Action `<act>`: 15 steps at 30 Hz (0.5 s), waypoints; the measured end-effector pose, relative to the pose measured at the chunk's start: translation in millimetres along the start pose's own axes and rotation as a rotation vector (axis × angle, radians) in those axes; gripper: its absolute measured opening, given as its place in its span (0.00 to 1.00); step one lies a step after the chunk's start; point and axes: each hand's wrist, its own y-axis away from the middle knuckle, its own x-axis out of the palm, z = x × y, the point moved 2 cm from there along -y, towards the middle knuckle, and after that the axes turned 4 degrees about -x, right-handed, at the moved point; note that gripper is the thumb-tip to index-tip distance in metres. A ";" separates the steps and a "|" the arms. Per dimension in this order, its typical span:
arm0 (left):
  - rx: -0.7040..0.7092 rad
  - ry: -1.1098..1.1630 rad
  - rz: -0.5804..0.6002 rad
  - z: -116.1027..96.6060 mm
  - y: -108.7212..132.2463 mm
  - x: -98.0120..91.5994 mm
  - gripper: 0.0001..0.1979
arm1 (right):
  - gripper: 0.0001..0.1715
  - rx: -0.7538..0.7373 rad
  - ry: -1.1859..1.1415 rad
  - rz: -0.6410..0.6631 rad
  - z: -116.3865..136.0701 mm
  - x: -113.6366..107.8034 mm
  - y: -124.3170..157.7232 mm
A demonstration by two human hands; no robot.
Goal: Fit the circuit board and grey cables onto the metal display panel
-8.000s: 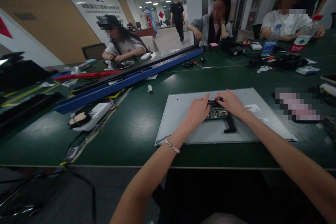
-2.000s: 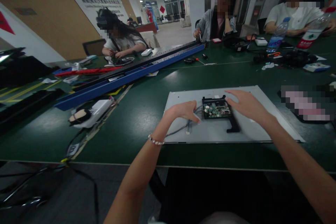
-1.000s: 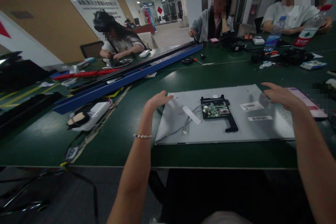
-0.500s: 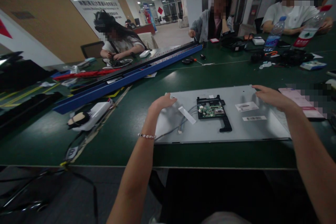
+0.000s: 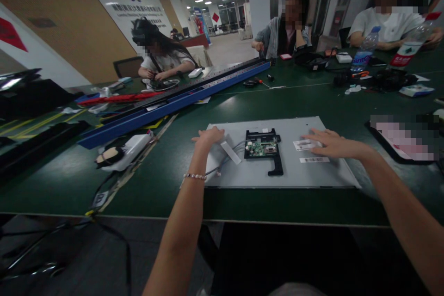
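A flat grey metal panel [image 5: 239,125], like the back of a display, lies on the green table [image 5: 145,194] in front of me. Near its middle sits a black bracket [image 5: 276,166] with a green circuit board [image 5: 262,149]. Thin grey cables [image 5: 225,163] run left from the board, past a white strip [image 5: 231,152]. My left hand [image 5: 210,135] is at the panel's far left corner, fingers spread. Over the right part, by a white label [image 5: 302,144] and a barcode sticker [image 5: 314,160], my right hand [image 5: 333,143] has its fingers stretched out. Whether it touches the panel I cannot tell.
A phone [image 5: 402,141] lies right of the panel. A long blue bar [image 5: 180,106] crosses the table at the back left, behind a white box [image 5: 133,150] with a cable. Bottles [image 5: 365,51] stand back right. Several people sit across the table.
The panel has shifted left on the table, away from the phone. My right hand has come off the far right corner and moved inward over the labels. My left hand stays at the left corner.
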 end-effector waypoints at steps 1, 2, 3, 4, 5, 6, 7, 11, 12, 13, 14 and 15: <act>-0.016 0.007 -0.009 0.6 1.1 -1.3 0.33 | 0.40 0.019 0.006 0.036 4.8 1.8 1.2; -0.032 0.012 -0.032 0.8 3.3 -3.3 0.33 | 0.42 0.032 0.007 0.066 9.7 3.3 2.5; -0.044 0.016 -0.071 0.3 6.8 -5.9 0.33 | 0.44 0.033 0.010 0.085 14.4 4.5 3.6; -0.044 0.018 -0.123 -1.3 11.7 -9.2 0.32 | 0.45 0.018 0.018 0.088 18.9 5.3 4.5; -0.030 0.021 -0.180 -4.2 18.1 -12.5 0.31 | 0.45 0.004 0.025 0.086 22.9 6.2 4.9; 0.001 0.024 -0.236 -8.7 25.8 -15.5 0.30 | 0.46 -0.006 0.029 0.082 26.3 7.2 4.9; 0.045 0.028 -0.285 -14.7 34.4 -17.5 0.29 | 0.45 -0.012 0.030 0.077 29.4 8.4 4.6; 0.318 0.014 -0.435 -52.4 75.0 -8.6 0.26 | 0.45 -0.016 0.047 0.026 45.0 15.3 0.9; 0.393 -0.003 -0.465 -63.3 85.9 -1.5 0.26 | 0.46 -0.012 0.054 0.004 50.4 17.4 -0.2; 0.465 -0.022 -0.502 -73.8 96.8 7.1 0.25 | 0.47 -0.007 0.062 -0.023 56.1 19.6 -1.3; 0.533 -0.045 -0.521 -83.6 107.4 17.1 0.25 | 0.48 -0.001 0.068 -0.050 61.9 21.8 -2.3; 0.609 -0.068 -0.522 -92.6 117.6 27.8 0.24 | 0.49 0.003 0.072 -0.077 67.5 24.0 -3.4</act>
